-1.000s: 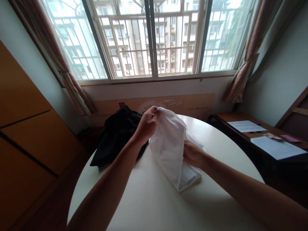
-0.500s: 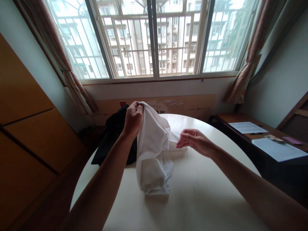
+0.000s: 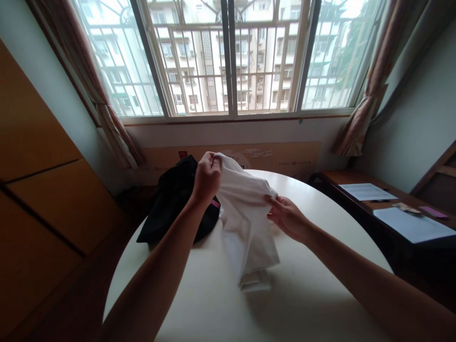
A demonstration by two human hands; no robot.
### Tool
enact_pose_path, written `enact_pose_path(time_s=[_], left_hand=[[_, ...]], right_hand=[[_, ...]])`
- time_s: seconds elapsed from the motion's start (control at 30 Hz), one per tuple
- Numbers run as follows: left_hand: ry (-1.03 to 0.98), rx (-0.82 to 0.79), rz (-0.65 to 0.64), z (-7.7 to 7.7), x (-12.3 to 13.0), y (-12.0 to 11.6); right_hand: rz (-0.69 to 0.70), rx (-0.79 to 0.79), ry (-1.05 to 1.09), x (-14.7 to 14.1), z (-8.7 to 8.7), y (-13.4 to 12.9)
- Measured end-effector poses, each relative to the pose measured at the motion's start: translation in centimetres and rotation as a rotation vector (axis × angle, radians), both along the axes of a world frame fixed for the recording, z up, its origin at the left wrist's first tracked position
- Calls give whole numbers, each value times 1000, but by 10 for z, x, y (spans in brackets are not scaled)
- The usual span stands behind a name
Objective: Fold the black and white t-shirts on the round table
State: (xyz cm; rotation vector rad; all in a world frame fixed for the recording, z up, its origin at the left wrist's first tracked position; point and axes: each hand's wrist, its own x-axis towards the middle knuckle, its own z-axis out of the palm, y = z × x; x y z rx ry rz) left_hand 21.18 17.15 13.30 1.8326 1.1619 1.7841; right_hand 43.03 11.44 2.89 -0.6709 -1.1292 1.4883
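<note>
So, left hand [image 3: 208, 178]: closed in a narrow pinch on the top corner of the white cloth, lifting that corner above the table, with the wrist just beside the black garment.
right hand [image 3: 287, 218]: narrow grip, thumb and fingers [image 3: 272, 202] closed on the cloth's right edge; arm reaches in from the lower right.
white cloth [image 3: 244, 223]: held up between the 2 hands, hanging in soft folds; fold pattern suggests a garment, but its exact type cannot be told. Lower end rests on the table, with a folded layer showing there.
black garment [image 3: 174, 204]: bunched on the far side of the table, just left of the white cloth, with a pink printed mark [image 3: 215, 204] near the left wrist.
round table [image 3: 199, 304]: pale cream top, carrying both garments.
wooden desk [image 3: 356, 187]: at right, well apart from the hands; holds 2 white paper sheets [image 3: 413, 224] and a pink card [image 3: 432, 212].
barred window [image 3: 228, 61]: behind the table, with curtains [image 3: 370, 90] tied back at each side.
orange wardrobe [image 3: 35, 190]: along the left side.
</note>
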Motion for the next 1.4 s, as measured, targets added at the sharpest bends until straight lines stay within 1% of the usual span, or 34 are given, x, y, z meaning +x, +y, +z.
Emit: enact_pose_path(time_s=[0.1,0.17,0.27,0.37,0.5,0.57,0.67,0.73,0.8,0.83,0.87,0.9,0.93,1.0,1.03,1.07,1.1,1.17,1.2,1.27,1.33,1.4], left_hand=[[41,-6,78,-3,-8,8],[84,-15,86,-4,-6,8],[133,-22,89,-2,-1,3],[148,-25,103,0,1,0],[181,-40,143,-1,-6,4],[219,-36,189,-4,-12,9],[322,-22,273,-10,-21,16],[424,-74,312,-13,-23,18],[545,-125,339,-17,-18,13],[608,-125,328,-18,-13,6],[669,-110,280,-20,-5,-2],[728,-89,188,-22,4,-13],[792,-73,62,-25,15,-25],[940,-96,-198,-34,37,-48],[1030,-122,-276,-38,47,-57],[1117,-137,-307,-43,54,-63],[1192,-138,-305,-47,60,-67],[1252,-116,-276,-51,63,-65],[1225,-99,-272,-51,60,-60],[1069,-82,-289,-45,52,-48],[797,-97,-331,-36,42,-36],[479,-131,-391,-28,35,-27]], right_hand=[[-63,17,-5,18,11,3],[-94,3,1,28,16,4],[-84,-13,5,39,20,5],[-79,-11,-5,44,22,4],[-86,-13,-39,44,22,6],[-138,28,-29,47,23,10],[-277,159,2,55,24,18],[-338,208,9,59,24,22],[-365,215,15,60,24,24],[-370,216,16,60,24,23],[-366,218,15,59,24,22],[-357,219,13,57,25,21],[-345,217,13,55,25,18],[-316,200,16,52,26,14],[-304,187,17,51,27,12],[-295,174,16,51,27,11],[-289,165,15,51,28,11],[-282,165,28,54,30,11],[-281,174,45,56,31,11],[-267,199,76,61,34,13],[-243,224,39,64,35,12],[-216,251,-93,58,32,9]])
